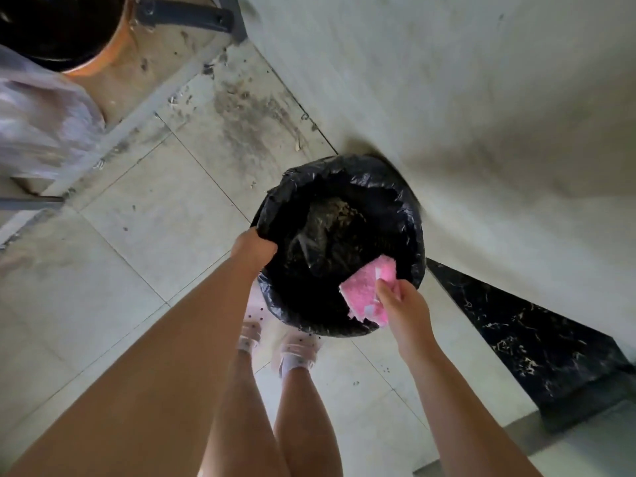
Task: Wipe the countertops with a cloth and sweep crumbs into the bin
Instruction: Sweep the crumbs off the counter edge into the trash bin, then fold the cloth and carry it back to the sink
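The crumb-dumping step looks under way: the left hand (254, 247) grips the bin (409, 235) liner's rim while the right hand (401, 299) pinches the pink cloth (361, 292) over the opening, probably needing a shake next

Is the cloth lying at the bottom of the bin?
No, the right hand holds the cloth over the bin opening.

Pale tiled floor (144, 215), dirt-stained toward its far edge. Grey wall (447, 98). Black marbled skirting (516, 339) along wall base. Copper-toned vessel (103, 53), top-left corner. Pink shoes (296, 346).
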`<act>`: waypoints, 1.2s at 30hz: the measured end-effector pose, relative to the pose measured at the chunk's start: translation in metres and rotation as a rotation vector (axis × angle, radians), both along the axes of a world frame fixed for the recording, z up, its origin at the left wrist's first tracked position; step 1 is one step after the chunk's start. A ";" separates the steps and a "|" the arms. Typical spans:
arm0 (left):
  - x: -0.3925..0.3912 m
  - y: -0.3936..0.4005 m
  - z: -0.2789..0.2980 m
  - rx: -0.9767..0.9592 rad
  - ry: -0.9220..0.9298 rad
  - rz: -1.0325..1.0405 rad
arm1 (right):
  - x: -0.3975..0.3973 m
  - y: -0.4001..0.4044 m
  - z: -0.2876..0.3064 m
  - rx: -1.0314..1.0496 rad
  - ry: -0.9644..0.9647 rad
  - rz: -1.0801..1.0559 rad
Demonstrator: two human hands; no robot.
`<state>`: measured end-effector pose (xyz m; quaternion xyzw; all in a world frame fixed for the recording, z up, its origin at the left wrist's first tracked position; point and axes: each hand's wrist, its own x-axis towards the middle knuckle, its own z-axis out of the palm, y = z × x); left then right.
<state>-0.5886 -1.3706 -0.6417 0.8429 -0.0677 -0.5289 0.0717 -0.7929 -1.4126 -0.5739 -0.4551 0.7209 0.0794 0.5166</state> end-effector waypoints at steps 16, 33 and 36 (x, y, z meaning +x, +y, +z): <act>0.027 -0.029 0.090 0.009 0.014 0.021 | 0.073 -0.027 0.072 -0.344 -0.288 0.415; 0.230 0.160 0.507 -0.822 0.040 0.526 | 0.329 0.060 0.400 -1.135 -1.043 1.039; 0.259 0.226 0.562 -0.961 -0.225 0.654 | 0.371 0.117 0.453 -1.068 -1.211 1.091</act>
